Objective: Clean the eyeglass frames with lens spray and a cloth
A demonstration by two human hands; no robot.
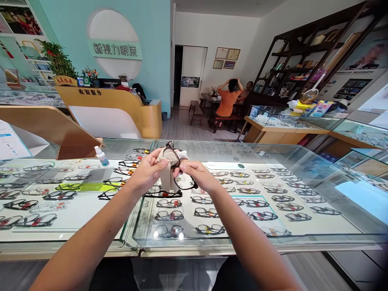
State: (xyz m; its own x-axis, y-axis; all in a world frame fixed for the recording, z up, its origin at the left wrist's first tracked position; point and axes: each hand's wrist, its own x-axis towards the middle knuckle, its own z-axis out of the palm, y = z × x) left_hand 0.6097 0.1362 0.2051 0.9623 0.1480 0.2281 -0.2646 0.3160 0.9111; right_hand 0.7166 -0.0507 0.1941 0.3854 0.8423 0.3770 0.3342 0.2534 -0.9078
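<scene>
Over the glass desk point(306, 161), the left hand point(150, 171) pinches a beige cloth point(166, 178) onto dark-framed glasses point(174, 158) gripped by the right hand point(197, 176).

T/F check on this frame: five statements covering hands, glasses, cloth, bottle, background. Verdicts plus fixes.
1. The left hand and the right hand hold one pair of dark-framed glasses. True.
2. The left hand presses a beige cloth against the glasses. True.
3. The right hand grips the spray bottle. False: it stands untouched on the glass counter, left of the left hand.
4. The held glasses lie inside the display case. False: they are lifted above the glass top.
5. A person in an orange top is at the back, by a table. True.
</scene>
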